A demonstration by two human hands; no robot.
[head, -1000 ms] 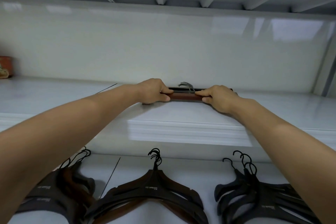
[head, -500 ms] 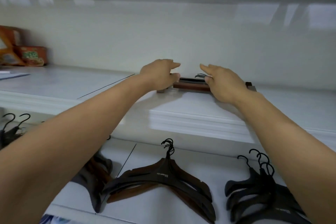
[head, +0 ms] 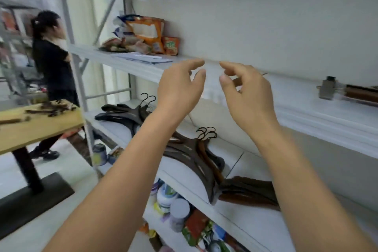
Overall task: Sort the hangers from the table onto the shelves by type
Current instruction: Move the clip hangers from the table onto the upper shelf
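Only partly in frame, the clip hanger (head: 356,93) lies on the shelf (head: 296,98).

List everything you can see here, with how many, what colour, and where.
shelf unit: one, white, right side
clip hanger: one, brown bar, metal clip, top level, far right
hanger piles: three, dark brown and black, middle level
snack packets: several, orange, top level, left
papers: few, white, by the packets
jars and packets: several, mixed colours, bottom level
table: one, yellow top, black leg, left
loose hangers: several, dark, on the table
other person: one, black clothes, far left
left hand: open, empty, before the top level
right hand: open, empty, beside the left
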